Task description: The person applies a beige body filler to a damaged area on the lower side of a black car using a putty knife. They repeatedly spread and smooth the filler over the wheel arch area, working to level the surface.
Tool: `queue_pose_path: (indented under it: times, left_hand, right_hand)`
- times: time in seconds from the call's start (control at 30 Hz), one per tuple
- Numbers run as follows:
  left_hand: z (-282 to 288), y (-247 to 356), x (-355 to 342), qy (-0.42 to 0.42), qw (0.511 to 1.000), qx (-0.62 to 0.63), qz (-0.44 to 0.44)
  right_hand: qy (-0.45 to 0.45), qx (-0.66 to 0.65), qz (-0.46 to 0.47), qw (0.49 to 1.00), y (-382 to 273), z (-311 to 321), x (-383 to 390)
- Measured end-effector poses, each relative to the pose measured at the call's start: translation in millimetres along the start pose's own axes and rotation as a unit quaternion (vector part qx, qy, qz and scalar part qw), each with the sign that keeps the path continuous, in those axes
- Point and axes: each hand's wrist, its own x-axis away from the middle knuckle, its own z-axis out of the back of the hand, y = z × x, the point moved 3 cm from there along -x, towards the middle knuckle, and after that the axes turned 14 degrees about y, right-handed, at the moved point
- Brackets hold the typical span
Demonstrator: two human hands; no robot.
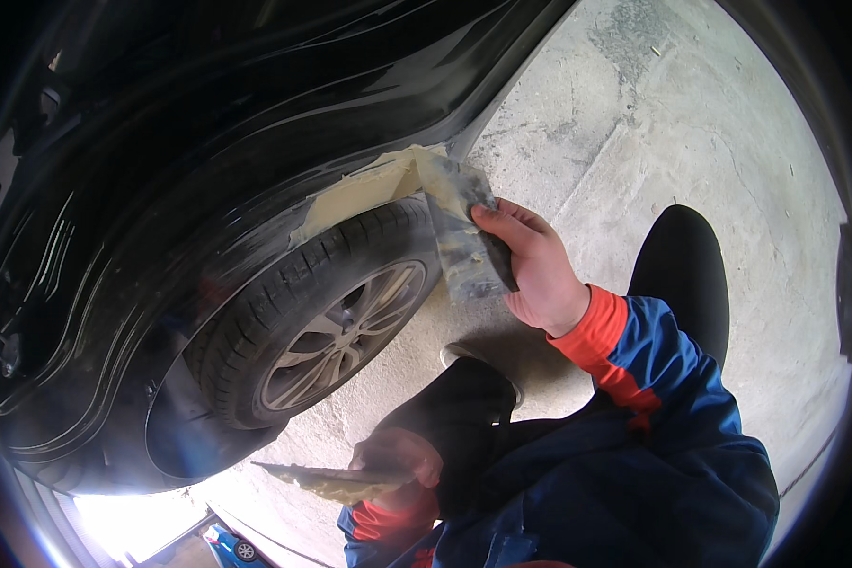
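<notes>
My right hand [544, 265] grips a flat, putty-smeared spreader [473, 256] between thumb and fingers. The spreader's far edge lies against the car's wheel arch, at the end of a band of pale yellow body filler [355, 192]. That filler covers the arch lip above the tyre, with a thicker ridge near the spreader. Low in the view, my left hand [405, 457] is closed round a thin flat plate [289, 470], seen nearly edge-on. A lump of the same yellowish filler [341, 488] clings to the plate's near side.
The black car body [208, 123] fills the left and top. Its wheel [341, 327], with tyre and silver spoked rim, sits under the arch. My dark-clothed legs [682, 275] rest over the grey concrete floor [767, 189]. A blue car [232, 547] shows at the lower left.
</notes>
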Motion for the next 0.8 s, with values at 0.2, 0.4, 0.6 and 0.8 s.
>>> queue_pose_path:
  times: [0.2,0.4,0.6,0.8]
  left_hand:
    - [0,1,0,-0.002,1.0,-0.006,0.003]
    - [-4,3,-1,-0.002,1.0,-0.027,-0.001]
    - [-11,7,-3,0.005,0.998,-0.069,0.011]
    - [-13,10,-5,0.032,0.994,-0.103,0.026]
  right_hand:
    - [0.0,0.012,0.009,1.0,-1,4,-2]
    - [0.002,0.005,0.015,1.0,-1,5,-4]
    - [0.051,0.02,0.046,0.997,-5,20,-14]
    - [0.134,0.098,0.091,0.982,-21,39,-10]
